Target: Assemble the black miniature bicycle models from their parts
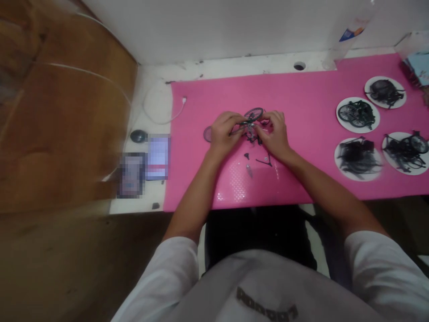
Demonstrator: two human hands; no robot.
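Observation:
A small model bicycle (254, 115) with dark wheels and thin black parts is between my hands over the pink mat (194, 179). My left hand (225, 132) pinches its left side, and a second wheel (207, 133) shows partly behind that hand. The fingers of my right hand (275, 134) close on its right side near the middle. Just below my hands, a small black saddle-like piece (247, 156), a thin black forked part (265, 160) and a small clear or grey piece (249, 170) lie on the mat. My fingertips partly hide the bicycle's centre.
At the right are several white plates (338, 167) of black bicycle parts. Two blurred-out devices (157, 156), a black oval object (138, 136) and a white cable (161, 122) lie at the left. A clear plastic bag (351, 33) stands at the back right.

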